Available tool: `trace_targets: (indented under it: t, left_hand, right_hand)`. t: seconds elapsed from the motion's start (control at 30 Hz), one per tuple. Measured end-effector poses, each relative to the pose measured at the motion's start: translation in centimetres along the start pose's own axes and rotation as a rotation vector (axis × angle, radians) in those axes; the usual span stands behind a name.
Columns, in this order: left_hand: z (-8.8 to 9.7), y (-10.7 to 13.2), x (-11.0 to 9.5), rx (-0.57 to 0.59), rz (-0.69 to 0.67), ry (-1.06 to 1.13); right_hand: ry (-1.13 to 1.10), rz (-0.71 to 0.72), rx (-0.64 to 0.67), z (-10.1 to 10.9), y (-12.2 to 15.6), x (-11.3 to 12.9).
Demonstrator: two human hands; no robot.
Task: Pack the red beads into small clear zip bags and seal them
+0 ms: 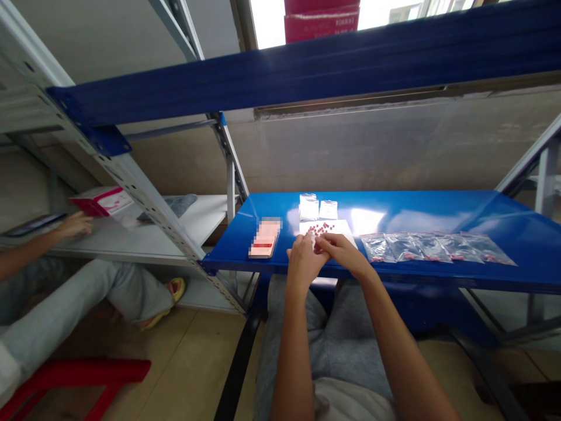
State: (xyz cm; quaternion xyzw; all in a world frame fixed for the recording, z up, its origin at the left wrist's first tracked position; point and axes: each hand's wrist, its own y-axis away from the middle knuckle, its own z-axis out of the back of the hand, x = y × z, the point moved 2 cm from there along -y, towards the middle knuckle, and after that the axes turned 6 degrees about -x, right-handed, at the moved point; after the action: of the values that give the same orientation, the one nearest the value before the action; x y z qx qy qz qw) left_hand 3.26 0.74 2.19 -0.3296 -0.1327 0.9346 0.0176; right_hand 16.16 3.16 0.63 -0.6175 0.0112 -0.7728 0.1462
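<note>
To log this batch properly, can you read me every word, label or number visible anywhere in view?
Nothing is readable: the red carton by the window has print too small to read, the box on the blue shelf is pixelated, the pink-and-white carton on the white shelf shows only unreadable red markings, and the clear plastic bags show no legible print.

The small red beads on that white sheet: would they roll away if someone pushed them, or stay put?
The small red beads look rounded, so they would probably roll when nudged. Being tiny, they are likely light and fiddly to pinch. Strays could probably skitter easily across the glossy blue table.
</note>
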Motion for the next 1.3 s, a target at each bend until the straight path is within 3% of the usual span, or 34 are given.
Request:
trace_targets:
  t: [0.33, 0.67, 1.03, 1.1, 1.3]
  left_hand:
    - [0.1, -0.6, 0.9, -0.034, -0.028, 0.166]
    - [0.1, -0.6, 1.7, -0.015, -0.085, 0.16]
    - [1.0, -0.6, 3.0, -0.012, -0.082, 0.145]
    - [0.9, -0.6, 3.1, -0.021, -0.085, 0.154]
    - [0.5, -0.5, 2.7, -0.042, -0.11, 0.122]
  right_hand:
    - [-0.055, -0.006, -0.051, 0.1, -0.5, -1.0]
    - [-0.066, -0.035, -0.023, 0.8, -0.1, -0.9]
    - [0.175, 0.016, -0.301, 3.5, -0.3, -3.4]
    - [0.131, 0.019, -0.267, 3.4, -0.2, -2.8]
    - [-0.043, 0.052, -0.004, 2.1, 0.6, 0.4]
